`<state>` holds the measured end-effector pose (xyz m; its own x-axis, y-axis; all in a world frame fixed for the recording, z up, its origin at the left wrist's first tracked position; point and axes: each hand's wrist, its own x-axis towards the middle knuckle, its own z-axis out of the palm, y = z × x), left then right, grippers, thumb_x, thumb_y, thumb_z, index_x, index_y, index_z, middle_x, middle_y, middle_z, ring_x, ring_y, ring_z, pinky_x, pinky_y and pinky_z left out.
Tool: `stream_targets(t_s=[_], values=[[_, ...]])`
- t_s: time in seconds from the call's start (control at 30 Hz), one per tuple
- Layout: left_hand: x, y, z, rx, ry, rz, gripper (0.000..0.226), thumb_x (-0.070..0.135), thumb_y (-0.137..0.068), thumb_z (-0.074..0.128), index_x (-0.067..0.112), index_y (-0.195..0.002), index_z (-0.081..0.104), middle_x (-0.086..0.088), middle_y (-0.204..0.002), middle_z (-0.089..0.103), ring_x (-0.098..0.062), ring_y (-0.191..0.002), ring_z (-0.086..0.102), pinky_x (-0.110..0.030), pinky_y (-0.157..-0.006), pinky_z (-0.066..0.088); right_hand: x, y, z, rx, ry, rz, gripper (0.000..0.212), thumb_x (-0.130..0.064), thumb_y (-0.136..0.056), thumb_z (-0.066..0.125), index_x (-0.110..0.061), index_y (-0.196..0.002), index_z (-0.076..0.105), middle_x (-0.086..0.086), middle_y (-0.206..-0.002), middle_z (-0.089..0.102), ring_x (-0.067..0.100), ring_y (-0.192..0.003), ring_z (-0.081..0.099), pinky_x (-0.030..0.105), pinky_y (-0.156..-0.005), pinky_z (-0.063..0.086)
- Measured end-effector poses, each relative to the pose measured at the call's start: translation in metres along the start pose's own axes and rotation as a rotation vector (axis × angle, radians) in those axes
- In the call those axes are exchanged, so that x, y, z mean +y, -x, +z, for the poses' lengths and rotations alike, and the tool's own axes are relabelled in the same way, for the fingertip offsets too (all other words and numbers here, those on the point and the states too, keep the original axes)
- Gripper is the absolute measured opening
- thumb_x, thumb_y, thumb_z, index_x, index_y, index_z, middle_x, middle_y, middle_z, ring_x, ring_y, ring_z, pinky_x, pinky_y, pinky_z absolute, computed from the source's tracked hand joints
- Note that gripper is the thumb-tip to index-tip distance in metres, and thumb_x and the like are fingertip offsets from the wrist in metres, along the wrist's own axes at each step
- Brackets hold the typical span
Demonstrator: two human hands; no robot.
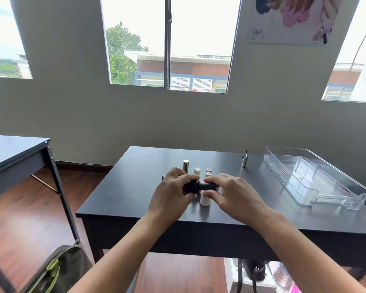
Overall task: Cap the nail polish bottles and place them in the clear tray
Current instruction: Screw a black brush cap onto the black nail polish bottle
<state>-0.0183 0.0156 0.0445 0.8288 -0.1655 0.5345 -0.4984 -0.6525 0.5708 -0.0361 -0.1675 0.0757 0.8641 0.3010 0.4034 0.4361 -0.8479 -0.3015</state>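
A: What is held in the fingers?

B: A black bottle is held sideways above the table. The left hand is closed around one end, the right hand pinched on the other.

A: What is nearby?

B: Just beyond and beneath the hands, small bottles are stood upright. A silver cap is stood brush-up further right. The clear tray is set well apart, at the table's right edge.

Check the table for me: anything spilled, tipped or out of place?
No spill shows. One oddity: a silver cap stands alone beside the clear tray, brush pointing up, away from the bottle cluster. Both hands hold a black bottle sideways.
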Motion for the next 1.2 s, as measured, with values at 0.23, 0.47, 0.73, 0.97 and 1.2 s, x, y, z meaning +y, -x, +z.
stream_targets(t_s=[0.23,0.47,0.73,0.97,1.2], values=[[0.001,0.004,-0.002,0.03,-0.054,0.06,0.04,0.021,-0.074,0.076,0.029,-0.112,0.068,0.011,-0.105,0.057,-0.009,-0.079,0.055,-0.033,-0.078,0.053,0.0,0.004,0.003,0.044,0.034,-0.032,0.019,-0.033,-0.094,0.052,-0.023,-0.104,0.065,-0.001,-0.087,0.065,0.024,-0.078,0.059,0.036,-0.07,0.048],[-0.002,0.009,0.0,0.087,-0.146,0.128,0.034,0.025,-0.075,0.073,0.029,-0.108,0.068,0.01,-0.103,0.06,-0.014,-0.076,0.06,-0.034,-0.068,0.055,0.003,0.003,0.007,0.01,-0.154,0.057,0.012,-0.031,-0.09,0.058,-0.029,-0.08,0.064,-0.006,-0.057,0.054,0.01,-0.056,0.047,0.024,-0.053,0.036],[-0.016,0.002,0.009,-0.07,-0.041,-0.032,0.04,0.034,-0.072,0.076,0.04,-0.11,0.065,0.013,-0.105,0.067,-0.009,-0.091,0.063,-0.029,-0.083,0.051,0.012,-0.004,0.004,0.009,-0.337,0.096,0.016,-0.042,-0.083,0.068,-0.032,-0.096,0.07,-0.011,-0.064,0.064,0.002,-0.05,0.057,0.023,-0.063,0.049],[-0.038,-0.005,0.02,-0.111,0.05,-0.218,0.043,0.042,-0.067,0.08,0.036,-0.107,0.067,0.016,-0.092,0.071,-0.008,-0.089,0.065,-0.024,-0.082,0.049,0.075,-0.036,-0.011,0.232,-0.317,0.311,0.014,-0.038,-0.083,0.069,-0.025,-0.086,0.073,-0.01,-0.071,0.068,0.014,-0.071,0.064,0.028,-0.068,0.047],[-0.048,-0.004,0.034,-0.066,0.037,-0.203,0.039,0.04,-0.069,0.079,0.032,-0.106,0.067,0.013,-0.092,0.065,-0.01,-0.087,0.061,-0.03,-0.081,0.052,0.153,-0.082,0.0,0.119,-0.12,0.666,0.018,-0.023,-0.076,0.065,-0.008,-0.084,0.069,0.005,-0.084,0.065,0.027,-0.083,0.058,0.032,-0.069,0.045]])
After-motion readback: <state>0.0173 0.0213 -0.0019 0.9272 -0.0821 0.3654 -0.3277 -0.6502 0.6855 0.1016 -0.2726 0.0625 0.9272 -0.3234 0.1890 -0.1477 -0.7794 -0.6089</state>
